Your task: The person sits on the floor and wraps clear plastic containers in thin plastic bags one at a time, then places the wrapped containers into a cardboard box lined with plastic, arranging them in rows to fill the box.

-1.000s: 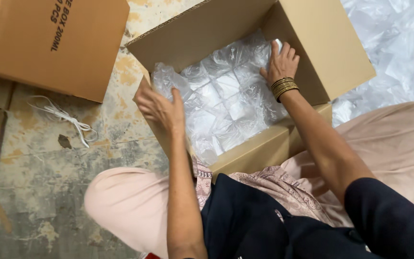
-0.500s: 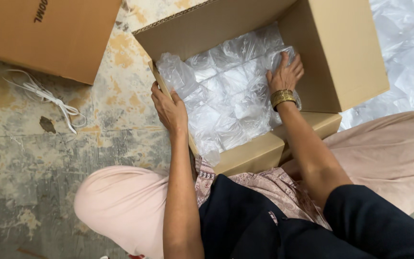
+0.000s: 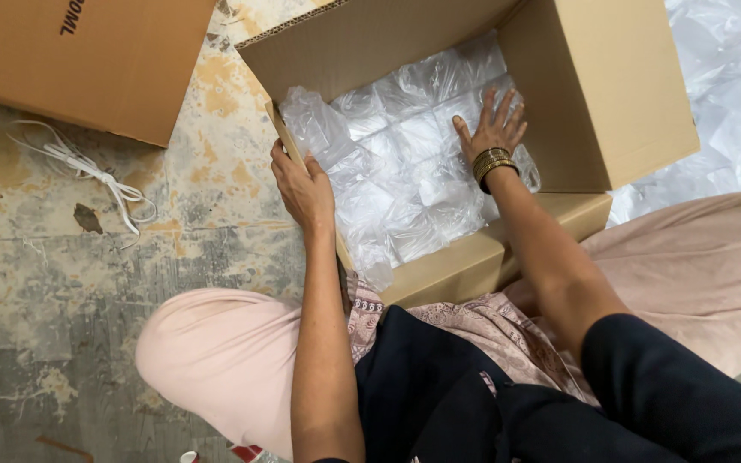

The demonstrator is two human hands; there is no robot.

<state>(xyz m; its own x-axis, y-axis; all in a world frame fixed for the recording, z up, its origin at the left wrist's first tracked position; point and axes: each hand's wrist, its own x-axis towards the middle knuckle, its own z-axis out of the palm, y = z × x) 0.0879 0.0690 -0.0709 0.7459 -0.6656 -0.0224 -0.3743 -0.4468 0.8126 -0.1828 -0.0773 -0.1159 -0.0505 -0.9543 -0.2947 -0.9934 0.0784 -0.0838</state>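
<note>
We've got the plastic bags (image 3: 405, 184) lying w/ their long side running between both hands, inside the box (image 3: 593, 103). Right hand (image 3: 492, 129) flat, fingers spread, on top; left hand (image 3: 304, 190) curled on the box's near-left wall.

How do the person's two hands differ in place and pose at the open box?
The left hand grips the box's left wall edge, fingers curled; the right hand lies flat, fingers spread, on the clear plastic inside. Only the right wrist wears bangles. Both are bare and touch the same box.
</note>
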